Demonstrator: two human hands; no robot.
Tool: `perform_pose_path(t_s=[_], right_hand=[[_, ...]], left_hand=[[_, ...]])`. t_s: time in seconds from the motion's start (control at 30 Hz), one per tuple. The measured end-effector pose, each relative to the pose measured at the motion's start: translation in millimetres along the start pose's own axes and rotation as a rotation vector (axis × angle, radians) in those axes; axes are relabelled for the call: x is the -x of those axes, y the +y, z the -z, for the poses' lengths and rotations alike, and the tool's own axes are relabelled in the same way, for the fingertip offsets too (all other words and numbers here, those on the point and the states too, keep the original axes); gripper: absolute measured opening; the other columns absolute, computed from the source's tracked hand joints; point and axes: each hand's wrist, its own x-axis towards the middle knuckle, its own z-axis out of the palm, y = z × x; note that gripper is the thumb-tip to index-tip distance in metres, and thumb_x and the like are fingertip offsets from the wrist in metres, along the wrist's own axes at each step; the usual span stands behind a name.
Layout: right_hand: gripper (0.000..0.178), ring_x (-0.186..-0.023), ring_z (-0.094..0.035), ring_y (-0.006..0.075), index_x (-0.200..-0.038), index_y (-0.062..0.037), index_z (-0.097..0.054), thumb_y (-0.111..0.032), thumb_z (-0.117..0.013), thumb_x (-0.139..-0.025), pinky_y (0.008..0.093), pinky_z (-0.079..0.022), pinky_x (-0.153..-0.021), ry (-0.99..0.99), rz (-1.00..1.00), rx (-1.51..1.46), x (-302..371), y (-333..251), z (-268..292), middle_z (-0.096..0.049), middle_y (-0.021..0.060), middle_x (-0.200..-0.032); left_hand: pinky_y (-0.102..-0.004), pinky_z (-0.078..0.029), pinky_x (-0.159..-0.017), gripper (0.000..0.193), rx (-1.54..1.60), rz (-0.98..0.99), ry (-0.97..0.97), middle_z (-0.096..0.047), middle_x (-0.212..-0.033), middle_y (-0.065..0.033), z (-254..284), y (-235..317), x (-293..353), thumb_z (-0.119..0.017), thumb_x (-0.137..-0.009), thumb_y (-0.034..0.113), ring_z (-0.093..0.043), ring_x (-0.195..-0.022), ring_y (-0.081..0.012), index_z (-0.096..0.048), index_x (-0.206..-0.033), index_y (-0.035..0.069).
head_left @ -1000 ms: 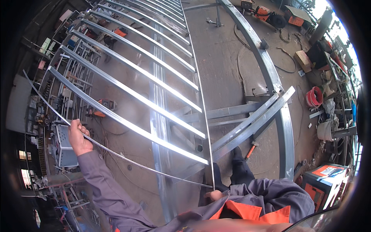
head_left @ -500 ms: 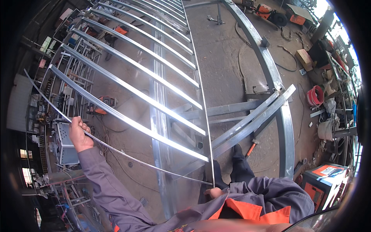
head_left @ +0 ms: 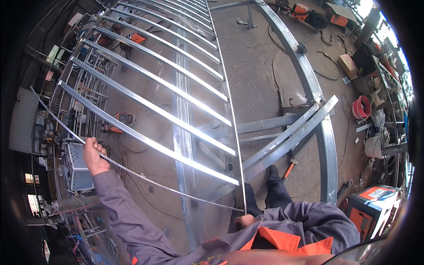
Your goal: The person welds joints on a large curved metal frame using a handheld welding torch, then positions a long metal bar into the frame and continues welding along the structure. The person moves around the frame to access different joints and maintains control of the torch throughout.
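Observation:
My left hand (head_left: pixel 96 156) is closed round a long, thin metal strip (head_left: pixel 145 178), which bows slightly from the far left toward my body. Close to my chest, my right hand (head_left: pixel 246 220) is closed at the strip's near end, where it meets the corner of a long narrow edge bar (head_left: pixel 239 168); its fingers are partly hidden. Beyond the strip lies a large metal frame with several parallel shiny slats, the nearest slat (head_left: pixel 145 140) running roughly alongside the strip, with a gap between. The frame's far-left side rail (head_left: pixel 54 95) lies past my left hand.
A curved steel beam (head_left: pixel 328 163) and crossing square tubes (head_left: pixel 291 137) stand right of the frame. A hammer (head_left: pixel 289 169) lies by my feet. An orange-and-grey machine (head_left: pixel 369 207) is at lower right, a red bucket (head_left: pixel 361 108) farther off. Cables lie across the floor.
The view has shifted slightly, moving the frame's left side and my left hand a little right and down in the picture. Both hands keep their hold.

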Motion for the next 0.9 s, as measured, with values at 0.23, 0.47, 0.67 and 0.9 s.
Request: perform_pose_path(t_s=[0.23, 0.47, 0.67, 0.9], right_hand=[[0.036, -0.108, -0.068, 0.0304, -0.128, -0.0249, -0.069, -0.033, -0.059, -0.095, 0.038, -0.05, -0.097, 0.199, 0.103, 0.08, -23.8, 23.6, -23.4, -0.069, 0.0168, -0.119], [0.034, -0.107, -0.068, 0.0289, -0.125, -0.021, -0.071, -0.033, -0.061, -0.094, 0.0361, -0.05, -0.096, 0.251, 0.192, 0.288, -49.4, 41.1, -29.9, -0.071, 0.0158, -0.112], [0.036, -0.108, -0.067, 0.0264, -0.124, -0.0144, -0.07, -0.033, -0.058, -0.096, 0.0357, -0.049, -0.097, 0.175, 0.164, 0.085, -25.8, 27.9, -21.9, -0.07, 0.0142, -0.116], [0.035, -0.104, -0.067, 0.026, -0.122, -0.0105, -0.07, -0.031, -0.054, -0.098, 0.0357, -0.048, -0.097, 0.11, 0.286, 0.316, -28.9, 28.4, -16.9, -0.07, 0.0129, -0.116]], left_hand=[[-0.0237, -0.034, -0.046, 0.014, -0.011, 0.028, 0.014, -0.042, -0.065, 0.0059, 11.4, -10.3, -9.4, -0.061, -0.088, 0.014, -0.039, -0.052, -0.0056, -0.049, -0.081, 0.015], [-0.024, -0.034, -0.046, 0.018, 0.024, 0.067, 0.023, -0.042, -0.064, 0.0064, 17.0, -19.8, -14.4, -0.061, -0.087, 0.012, -0.039, -0.052, -0.0054, -0.047, -0.076, 0.015], [-0.0243, -0.034, -0.045, 0.019, 0.022, 0.052, 0.011, -0.042, -0.063, 0.0063, 21.6, -24.6, -16.5, -0.062, -0.086, 0.013, -0.039, -0.051, -0.0055, -0.047, -0.075, 0.016], [-0.0244, -0.034, -0.045, 0.02, 0.018, 0.112, 0.018, -0.042, -0.063, 0.0068, 30.9, -31.6, -26.0, -0.062, -0.086, 0.013, -0.04, -0.05, -0.0054, -0.047, -0.074, 0.017]])
